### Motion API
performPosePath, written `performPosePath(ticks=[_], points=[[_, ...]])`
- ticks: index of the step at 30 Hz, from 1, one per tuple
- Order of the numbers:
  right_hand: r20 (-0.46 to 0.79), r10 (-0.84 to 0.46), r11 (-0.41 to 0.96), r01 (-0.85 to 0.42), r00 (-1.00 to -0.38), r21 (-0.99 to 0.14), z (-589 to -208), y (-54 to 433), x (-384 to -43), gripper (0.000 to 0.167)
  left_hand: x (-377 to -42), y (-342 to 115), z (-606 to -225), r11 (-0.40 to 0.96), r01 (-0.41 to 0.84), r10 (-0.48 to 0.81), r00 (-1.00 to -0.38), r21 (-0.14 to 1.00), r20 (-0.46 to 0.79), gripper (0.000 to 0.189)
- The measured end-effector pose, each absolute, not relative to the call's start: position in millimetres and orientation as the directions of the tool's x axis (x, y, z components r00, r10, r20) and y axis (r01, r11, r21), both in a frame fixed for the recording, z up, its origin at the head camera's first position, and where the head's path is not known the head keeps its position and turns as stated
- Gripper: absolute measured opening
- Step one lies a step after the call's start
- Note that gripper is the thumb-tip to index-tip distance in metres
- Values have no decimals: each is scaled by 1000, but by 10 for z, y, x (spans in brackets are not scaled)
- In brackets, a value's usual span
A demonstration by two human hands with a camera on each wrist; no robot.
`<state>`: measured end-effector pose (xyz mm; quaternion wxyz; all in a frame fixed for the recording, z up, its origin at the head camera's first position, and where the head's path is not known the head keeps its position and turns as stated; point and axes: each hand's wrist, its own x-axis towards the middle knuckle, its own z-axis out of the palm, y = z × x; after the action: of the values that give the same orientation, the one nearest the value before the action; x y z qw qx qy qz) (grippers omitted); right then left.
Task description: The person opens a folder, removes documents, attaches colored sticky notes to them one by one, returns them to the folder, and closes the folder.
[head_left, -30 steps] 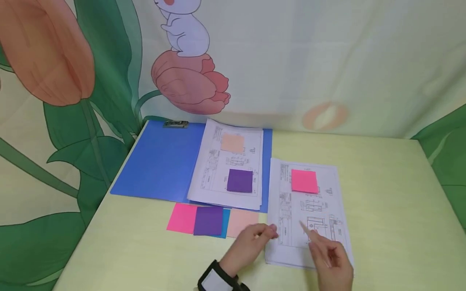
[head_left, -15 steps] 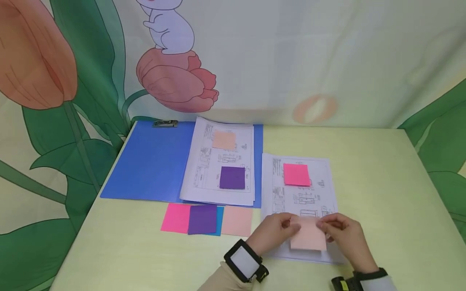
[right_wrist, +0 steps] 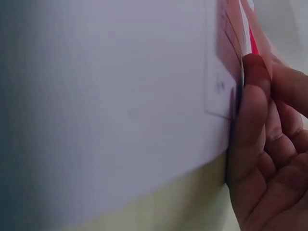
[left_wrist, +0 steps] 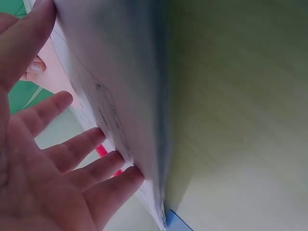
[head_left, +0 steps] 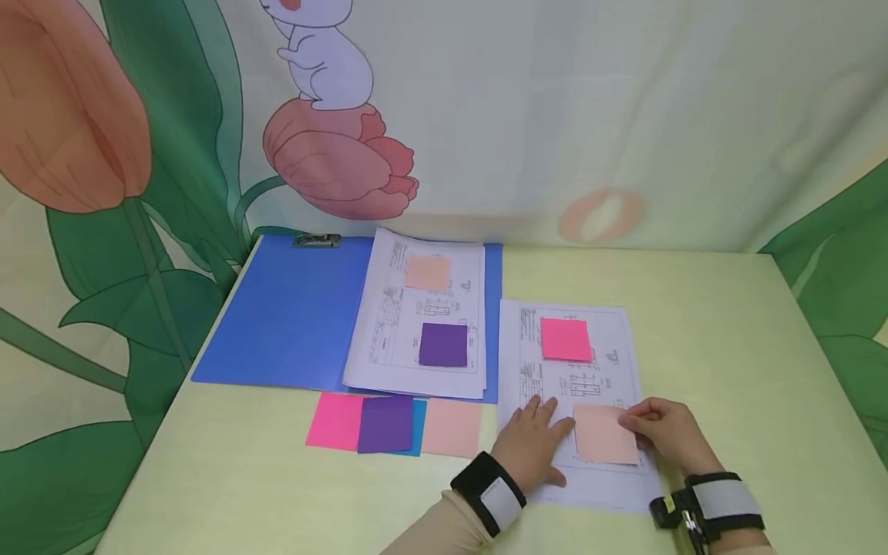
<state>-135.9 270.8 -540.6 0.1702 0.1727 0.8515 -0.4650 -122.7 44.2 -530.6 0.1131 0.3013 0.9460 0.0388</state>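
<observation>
My left hand (head_left: 530, 445) rests with its fingers spread on the lower left part of a stack of printed drawing sheets (head_left: 603, 492). Beside its fingertips, a peach sticky note (head_left: 602, 436) lies over the lower drawing. The right edge of that note is pinched between thumb and finger of my right hand (head_left: 667, 433); in the right wrist view the peach paper (right_wrist: 260, 29) stands slightly off the sheet there. Higher on the same sheet sits a bright pink sticky note (head_left: 565, 339). Straight, separated fingers (left_wrist: 72, 149) show in the left wrist view.
At the left lies an open blue clipboard folder (head_left: 291, 308) holding sheets (head_left: 388, 362) with a peach note (head_left: 428, 274) and a purple note (head_left: 442, 344). In front of it are pink (head_left: 333, 420), purple (head_left: 385, 424), blue (head_left: 418, 439) and peach (head_left: 451, 426) notes. A printed curtain (head_left: 486, 116) hangs behind.
The peach note was lifted from the right hand's grip into both hands, then laid onto the sheet's lower right. My left hand let go of it and spread flat on the paper.
</observation>
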Motion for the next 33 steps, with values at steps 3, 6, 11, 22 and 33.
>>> performPosePath(ticks=[3, 6, 11, 22, 33], points=[[-458, 139, 507, 460, -878, -729, -5397, 2694, -1369, 27, -1228, 451, -5289, 814, 558, 581, -787, 160, -209, 81], [-472, 145, 506, 475, -870, -720, -5389, 2687, -1365, 26, -1226, 466, -5281, 806, 572, 591, -775, 152, -221, 80], [-475, 148, 508, 479, -868, -716, -5381, 2677, -1368, 24, -1224, 492, -5274, 796, 591, 604, -762, 128, -234, 79], [-483, 141, 519, 480, -864, -707, -5355, 2656, -1379, 23, -1237, 536, -5256, 785, 611, 613, -740, 105, -276, 79], [-475, 139, 550, 466, -869, -693, -5334, 2633, -1399, 21, -1253, 616, -5142, 784, 621, 591, -741, 9, -319, 79]])
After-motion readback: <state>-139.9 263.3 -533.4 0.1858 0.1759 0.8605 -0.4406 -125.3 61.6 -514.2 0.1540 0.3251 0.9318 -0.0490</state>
